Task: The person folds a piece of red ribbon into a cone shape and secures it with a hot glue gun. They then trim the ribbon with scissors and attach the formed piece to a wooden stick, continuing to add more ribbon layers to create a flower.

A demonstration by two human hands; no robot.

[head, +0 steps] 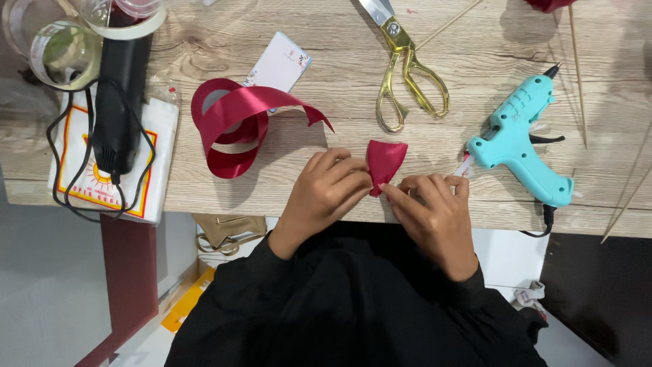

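A small folded piece of dark red ribbon [386,163] is pinched between both hands near the front edge of the wooden table [326,102]. My left hand [326,194] grips its lower left side with fingers curled. My right hand [435,211] holds its bottom tip with thumb and forefinger. A loose coil of the same red ribbon [238,126] lies to the left on the table. Both sleeves are black.
Gold scissors [407,68] lie behind the hands. A turquoise glue gun [519,139] rests at the right, beside thin wooden skewers [577,75]. A white card [280,64], a black corded tool [119,102] on a white packet, and tape rolls [64,47] sit at the left.
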